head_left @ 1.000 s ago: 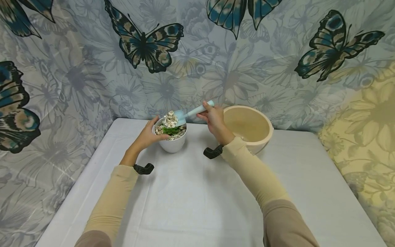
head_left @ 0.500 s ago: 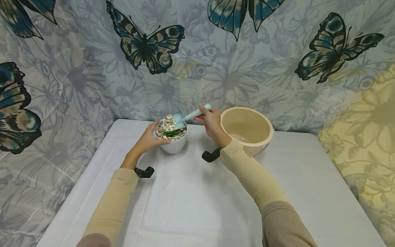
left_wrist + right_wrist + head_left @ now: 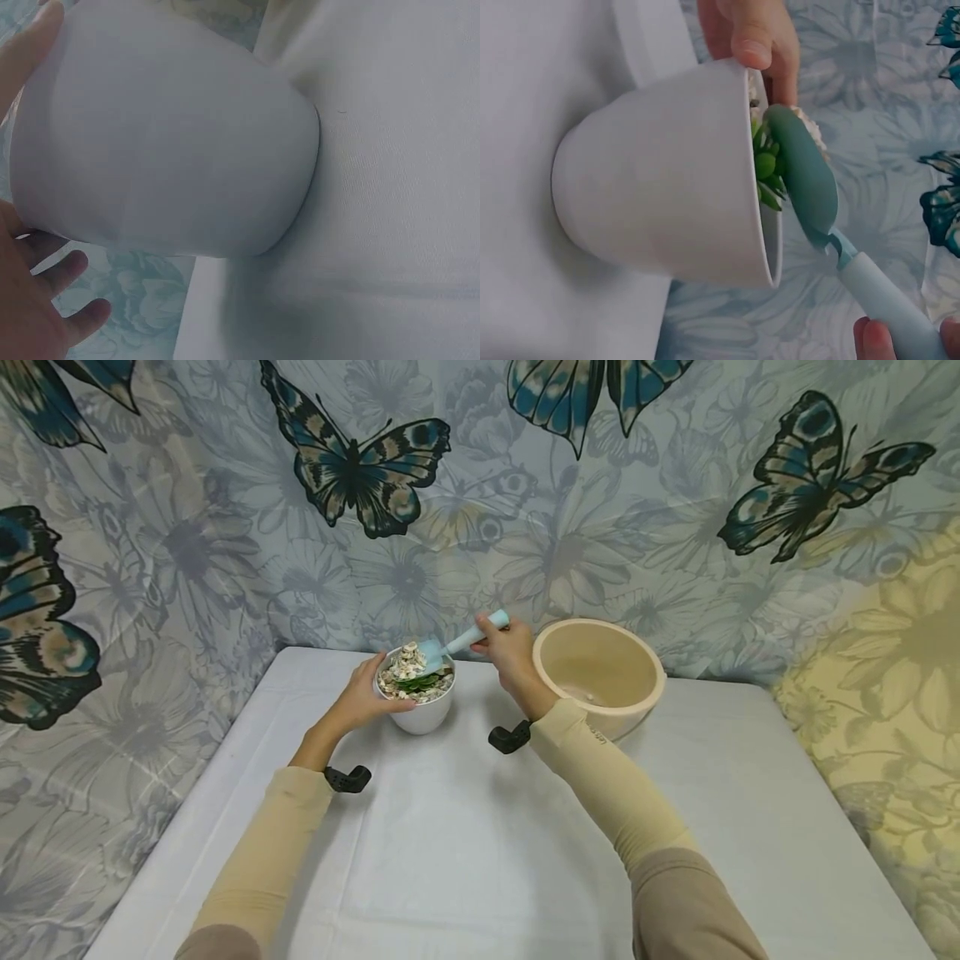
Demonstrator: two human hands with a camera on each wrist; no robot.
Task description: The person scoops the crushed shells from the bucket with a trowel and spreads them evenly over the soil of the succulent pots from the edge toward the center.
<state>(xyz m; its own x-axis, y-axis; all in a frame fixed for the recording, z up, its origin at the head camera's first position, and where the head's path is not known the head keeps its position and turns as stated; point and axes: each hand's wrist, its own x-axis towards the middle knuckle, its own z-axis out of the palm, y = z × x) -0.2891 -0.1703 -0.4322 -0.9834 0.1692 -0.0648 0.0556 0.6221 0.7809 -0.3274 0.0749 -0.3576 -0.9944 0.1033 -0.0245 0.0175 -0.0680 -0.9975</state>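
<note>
A white flower pot (image 3: 422,718) stands at the back of the table, holding a green succulent (image 3: 767,165) among pale chips. My left hand (image 3: 360,695) grips its left side at the rim; the thumb (image 3: 750,45) lies on the outer wall in the right wrist view. In the left wrist view the pot wall (image 3: 165,135) fills much of the picture. My right hand (image 3: 513,658) holds a light blue trowel (image 3: 474,633) by the handle. The trowel's blade (image 3: 806,172) is over the pot opening, close above the leaves. A heap of pale chips (image 3: 408,661) lies on it.
A large beige bowl (image 3: 600,672) stands right of the pot, just beyond my right wrist, with a few small pale bits at its bottom. White cloth covers the table (image 3: 450,843). A butterfly-patterned fabric wall (image 3: 480,527) rises directly behind the table.
My right hand has come slightly left and down with the trowel, and the loaded blade has sunk a little lower over the pot. The left hand keeps its place on the rim.
</note>
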